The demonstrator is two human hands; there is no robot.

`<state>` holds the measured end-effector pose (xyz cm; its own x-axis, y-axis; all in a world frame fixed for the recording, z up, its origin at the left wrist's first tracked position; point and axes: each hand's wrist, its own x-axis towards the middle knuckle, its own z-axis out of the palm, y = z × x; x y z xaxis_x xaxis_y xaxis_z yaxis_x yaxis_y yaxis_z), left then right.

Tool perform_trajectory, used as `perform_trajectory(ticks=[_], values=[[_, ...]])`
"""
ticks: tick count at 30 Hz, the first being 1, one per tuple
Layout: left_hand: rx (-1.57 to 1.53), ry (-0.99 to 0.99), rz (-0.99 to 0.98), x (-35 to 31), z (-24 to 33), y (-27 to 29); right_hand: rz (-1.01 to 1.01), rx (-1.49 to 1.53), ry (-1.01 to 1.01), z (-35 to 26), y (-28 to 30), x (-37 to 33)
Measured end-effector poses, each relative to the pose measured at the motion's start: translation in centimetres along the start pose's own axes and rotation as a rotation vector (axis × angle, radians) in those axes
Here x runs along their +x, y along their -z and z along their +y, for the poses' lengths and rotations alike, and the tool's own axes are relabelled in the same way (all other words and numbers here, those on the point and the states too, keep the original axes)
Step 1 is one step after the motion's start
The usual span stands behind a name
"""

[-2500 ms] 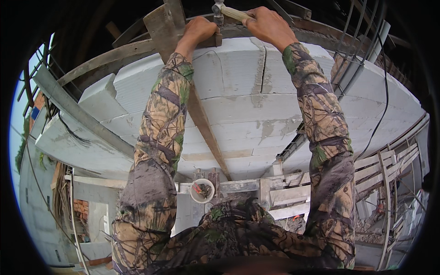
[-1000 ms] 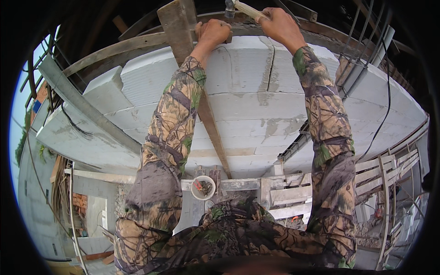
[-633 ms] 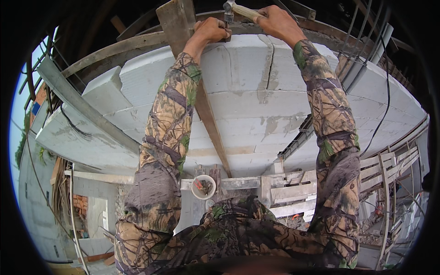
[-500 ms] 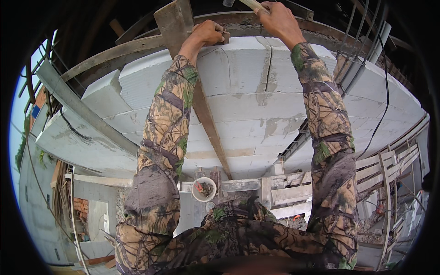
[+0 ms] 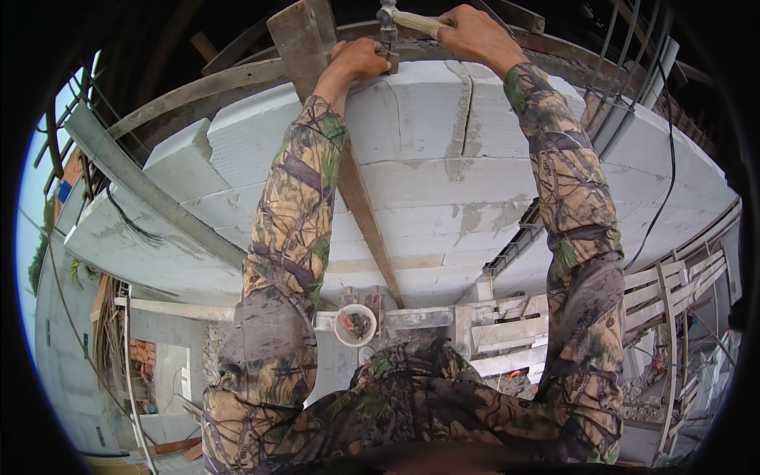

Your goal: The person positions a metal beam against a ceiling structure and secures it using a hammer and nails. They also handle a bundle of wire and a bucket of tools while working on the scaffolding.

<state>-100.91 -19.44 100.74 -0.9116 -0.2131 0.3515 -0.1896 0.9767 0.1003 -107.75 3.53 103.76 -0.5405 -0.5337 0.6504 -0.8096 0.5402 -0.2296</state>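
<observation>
Sitting low at the centre of the frame, a round white bucket [image 5: 355, 325] holds a jumble of small grey-brown bits, with a slim red-orange item lying toward its left side; the contents are too small to name. Boards and a pale horizontal rail [image 5: 419, 318] show around it, just above the worker's camouflage-clad torso [image 5: 412, 396].

Both arms reach far up and forward from the lower edge, sleeves in the same camouflage pattern. At the top, right of centre, the right hand [image 5: 480, 36] has its grip closed around the wooden handle of a hammer [image 5: 419, 24], the wrist bent and the handle running leftward to a metal head at top centre. That head hangs directly above the fingers of the left hand [image 5: 358, 60], which bends inward at the wrist, knuckles up. Its fingers curl at a short wooden block [image 5: 393, 62]; whether that grip clasps the block or something thinner cannot be told.

Just left of the left hand, a long wooden board [image 5: 301, 39] slants down across a wall of white blocks [image 5: 431, 186], which spans the middle of the frame. Steel bars [image 5: 625, 59] rise at upper right.
</observation>
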Motion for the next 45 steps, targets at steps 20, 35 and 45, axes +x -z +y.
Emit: perform_trajectory(ticks=[20,35,45], values=[[0.083,-0.009,-0.012,0.7,-0.4,-0.4,0.286,0.159,-0.001,2.1,-2.1,0.2],[0.063,0.015,-0.092,0.8,-0.2,-0.2,0.081,0.201,-0.138,-1.0,0.4,-1.7],[0.048,-0.027,-0.027,0.7,-0.6,-0.7,-0.068,0.15,-0.186,-1.7,1.8,-2.4]])
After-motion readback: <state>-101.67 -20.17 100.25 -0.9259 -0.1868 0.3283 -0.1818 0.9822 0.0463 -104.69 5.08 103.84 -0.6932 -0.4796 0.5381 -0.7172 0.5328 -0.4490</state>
